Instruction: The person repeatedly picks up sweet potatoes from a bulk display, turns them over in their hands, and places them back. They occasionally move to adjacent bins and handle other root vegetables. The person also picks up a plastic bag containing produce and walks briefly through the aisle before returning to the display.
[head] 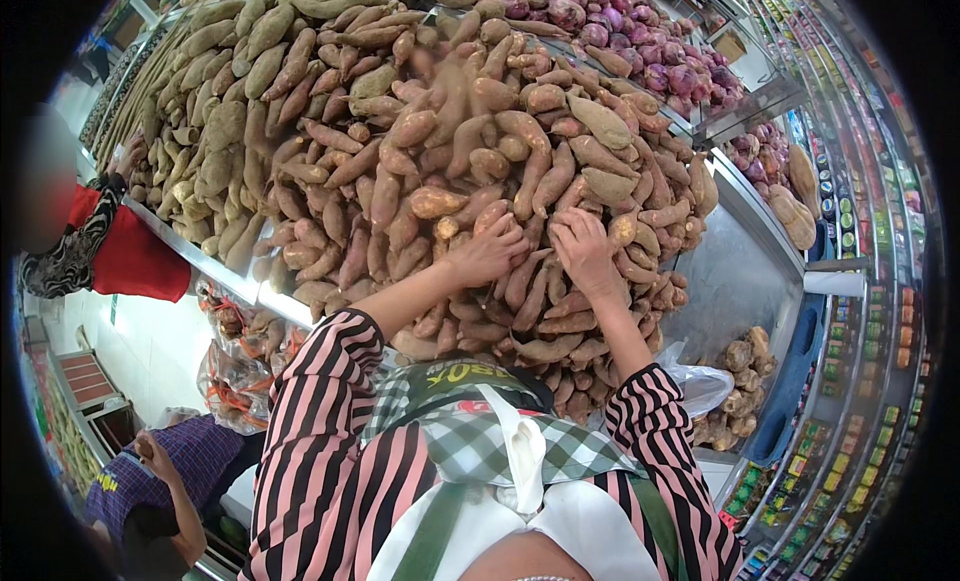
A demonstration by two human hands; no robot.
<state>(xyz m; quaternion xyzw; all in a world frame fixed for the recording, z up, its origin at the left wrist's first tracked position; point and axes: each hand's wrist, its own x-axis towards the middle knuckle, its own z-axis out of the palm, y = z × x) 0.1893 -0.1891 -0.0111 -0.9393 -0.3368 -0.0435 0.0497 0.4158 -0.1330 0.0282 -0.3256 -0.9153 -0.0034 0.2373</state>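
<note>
A large heap of sweet potatoes (435, 202) spreads out in front of me, brown and reddish with soil on their skins. My left hand (491, 252) rests on the near middle of the heap, its curled fingers against a reddish sweet potato (491, 215). Close by on the right, my right hand (587, 252) reaches down with bent fingers beside another sweet potato (573, 194). Both sets of fingertips are partly hidden among the roots, so a firm grip cannot be made out. Slender sweet potatoes (534, 292) lie between my wrists.
Red onions (600, 25) fill the section behind. At right are a metal tray (712, 269), a clear plastic bag (697, 386) and brown knobbly roots (742, 378). Bagged produce (240, 371) stands at left. One person in red (139, 243) and another in checked cloth (172, 461) are nearby.
</note>
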